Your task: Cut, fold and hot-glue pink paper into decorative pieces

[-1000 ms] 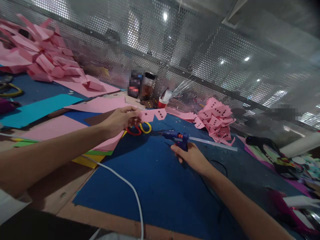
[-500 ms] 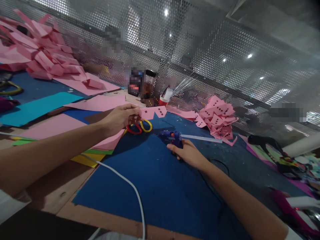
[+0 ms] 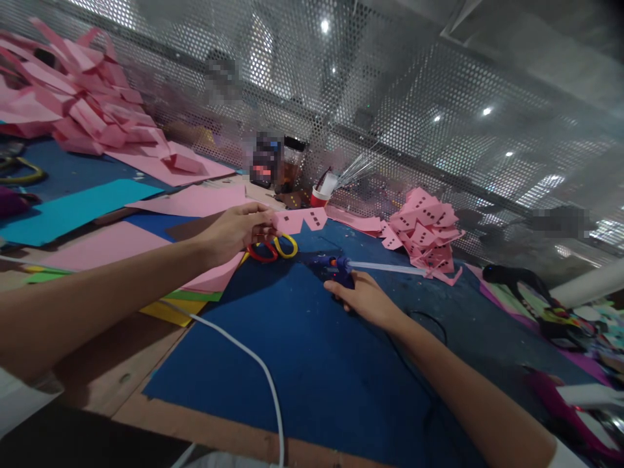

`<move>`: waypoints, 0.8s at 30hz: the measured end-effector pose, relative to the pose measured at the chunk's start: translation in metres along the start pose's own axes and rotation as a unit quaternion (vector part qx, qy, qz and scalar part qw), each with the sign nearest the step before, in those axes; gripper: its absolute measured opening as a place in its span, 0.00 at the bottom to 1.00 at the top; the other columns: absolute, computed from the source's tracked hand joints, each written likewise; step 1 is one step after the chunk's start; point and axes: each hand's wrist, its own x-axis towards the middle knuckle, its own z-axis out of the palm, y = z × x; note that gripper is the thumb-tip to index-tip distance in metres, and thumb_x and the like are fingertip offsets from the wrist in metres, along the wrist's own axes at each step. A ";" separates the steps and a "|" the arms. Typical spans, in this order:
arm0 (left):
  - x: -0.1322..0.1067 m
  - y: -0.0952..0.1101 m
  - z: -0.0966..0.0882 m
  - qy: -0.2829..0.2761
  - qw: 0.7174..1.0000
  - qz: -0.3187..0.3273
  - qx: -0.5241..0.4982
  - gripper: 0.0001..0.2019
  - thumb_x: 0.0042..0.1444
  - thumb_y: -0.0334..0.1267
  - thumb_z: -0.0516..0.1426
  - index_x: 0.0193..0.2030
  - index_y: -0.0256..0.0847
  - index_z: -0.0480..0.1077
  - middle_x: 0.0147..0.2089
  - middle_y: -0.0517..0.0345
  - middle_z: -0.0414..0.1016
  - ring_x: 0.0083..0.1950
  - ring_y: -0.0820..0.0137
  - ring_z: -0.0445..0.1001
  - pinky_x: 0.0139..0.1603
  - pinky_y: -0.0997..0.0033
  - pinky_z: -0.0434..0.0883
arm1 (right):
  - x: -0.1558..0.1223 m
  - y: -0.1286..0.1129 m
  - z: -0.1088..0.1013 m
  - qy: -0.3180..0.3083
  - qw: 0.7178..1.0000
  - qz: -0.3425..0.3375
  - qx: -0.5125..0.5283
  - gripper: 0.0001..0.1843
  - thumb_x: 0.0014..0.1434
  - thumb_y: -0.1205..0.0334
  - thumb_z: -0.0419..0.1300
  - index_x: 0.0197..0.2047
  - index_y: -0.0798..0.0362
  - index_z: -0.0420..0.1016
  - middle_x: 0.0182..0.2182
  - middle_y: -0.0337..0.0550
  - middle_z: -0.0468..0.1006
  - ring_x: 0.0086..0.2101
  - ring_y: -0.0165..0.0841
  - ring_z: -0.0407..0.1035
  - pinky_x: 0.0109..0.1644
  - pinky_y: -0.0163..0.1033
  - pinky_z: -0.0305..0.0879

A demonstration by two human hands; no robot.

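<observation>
Between its fingers and thumb, my left hand (image 3: 241,233) pinches a pink paper strip (image 3: 295,221) that has small dark squares and a V-shaped notch in its lower edge. Just below it lie scissors with red and yellow handles (image 3: 286,246); their blades are hidden. My right hand (image 3: 370,296) is wrapped around the grip of a blue glue gun (image 3: 336,265), its nozzle turned left toward the scissors. A long clear glue stick (image 3: 387,267) sticks out of the gun's rear. To the right rises a heap of pink paper pieces (image 3: 424,227) with dark squares.
Plain pink strips (image 3: 92,104) are piled at the far left. Coloured sheets, one turquoise (image 3: 82,208), lie beside my left arm. A white cable (image 3: 244,351) crosses the blue board (image 3: 302,377). A red cup (image 3: 320,195) stands before the perforated metal screen (image 3: 370,84).
The glue stick now sticks out less from the back of the gun. Both hands stay almost where they were, still holding the paper strip and the glue gun.
</observation>
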 end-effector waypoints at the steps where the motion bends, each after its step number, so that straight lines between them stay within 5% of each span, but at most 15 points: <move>1: 0.000 -0.001 -0.001 0.000 1.000 0.001 0.000 0.06 0.55 0.34 0.62 0.36 0.36 0.69 0.33 0.59 0.74 0.34 0.75 0.74 0.36 0.76 0.69 | 0.000 0.000 0.000 0.000 1.000 0.001 -0.003 0.22 0.59 0.41 0.56 0.31 0.53 0.68 0.23 0.36 0.69 0.20 0.26 0.65 0.24 0.32 0.63; 14: 0.004 -0.005 -0.004 -0.004 1.000 0.024 0.005 0.05 0.55 0.36 0.62 0.35 0.37 0.72 0.35 0.57 0.75 0.36 0.71 0.76 0.37 0.73 0.71 | -0.001 0.000 0.001 0.015 1.000 0.012 -0.005 0.22 0.58 0.40 0.56 0.34 0.53 0.71 0.23 0.36 0.70 0.20 0.27 0.66 0.25 0.34 0.63; 24: 0.006 -0.006 -0.003 -0.024 0.999 0.021 0.005 0.09 0.51 0.38 0.65 0.35 0.37 0.72 0.34 0.56 0.75 0.35 0.69 0.76 0.38 0.69 0.72 | -0.033 -0.014 -0.007 0.062 0.998 -0.005 0.020 0.23 0.59 0.41 0.57 0.39 0.54 0.74 0.26 0.38 0.74 0.22 0.28 0.67 0.30 0.35 0.64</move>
